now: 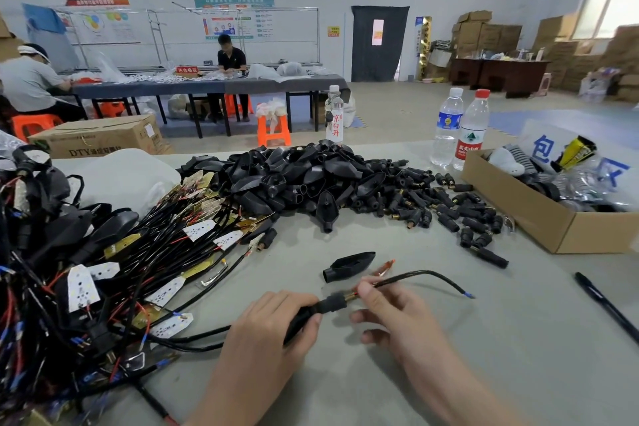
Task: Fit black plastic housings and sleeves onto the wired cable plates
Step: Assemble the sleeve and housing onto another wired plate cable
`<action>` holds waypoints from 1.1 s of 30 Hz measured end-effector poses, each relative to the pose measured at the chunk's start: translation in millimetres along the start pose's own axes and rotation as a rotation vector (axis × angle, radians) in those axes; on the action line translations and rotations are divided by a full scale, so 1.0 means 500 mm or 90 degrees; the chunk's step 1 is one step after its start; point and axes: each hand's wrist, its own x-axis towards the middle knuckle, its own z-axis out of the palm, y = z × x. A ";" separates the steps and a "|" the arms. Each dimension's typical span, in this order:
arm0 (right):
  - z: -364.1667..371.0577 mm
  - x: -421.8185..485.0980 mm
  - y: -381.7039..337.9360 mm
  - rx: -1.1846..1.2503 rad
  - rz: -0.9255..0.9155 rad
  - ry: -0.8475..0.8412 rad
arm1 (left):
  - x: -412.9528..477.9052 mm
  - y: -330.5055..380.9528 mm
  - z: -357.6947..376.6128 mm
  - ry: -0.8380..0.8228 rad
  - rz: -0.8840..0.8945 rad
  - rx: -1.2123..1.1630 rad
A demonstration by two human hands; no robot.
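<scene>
So the sleeve (332,304) is a short black ribbed tube, sitting just in front of the lone housing (349,264), with a bit of brass and red wire poking out of its right end. A thin black cable (425,275) comes out of that end, arcs off to the right of the housing and stops in a little blue tip. The left hand (273,325) is wrapped round the back part of the sleeve, fingers curled over it and thumb along its near side, a proper full grip. The right hand (390,311) pinches the cable between thumb and forefinger right at the sleeve's mouth; its other fingers are loosely curled underneath, holding nothing. Both forearms come up from the bottom edge, angled toward each other. The housing itself is a black teardrop shell lying on the table (449,356), touching neither hand. Behind it is a big heap of housings (304,176), with a scatter of more sleeves (449,207) to the back right and a tangle of wired plates (155,245) to its left. A pen (605,304) lies well to its right.
</scene>
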 end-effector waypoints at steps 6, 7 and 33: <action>-0.003 0.011 0.004 -0.048 -0.028 0.056 | -0.001 -0.002 0.004 -0.041 -0.005 -0.017; -0.004 0.013 0.006 -0.055 -0.031 0.066 | -0.002 -0.001 0.006 -0.050 -0.012 -0.020; -0.007 0.017 0.000 -0.012 -0.041 0.074 | -0.001 0.006 -0.004 -0.026 -0.037 -0.078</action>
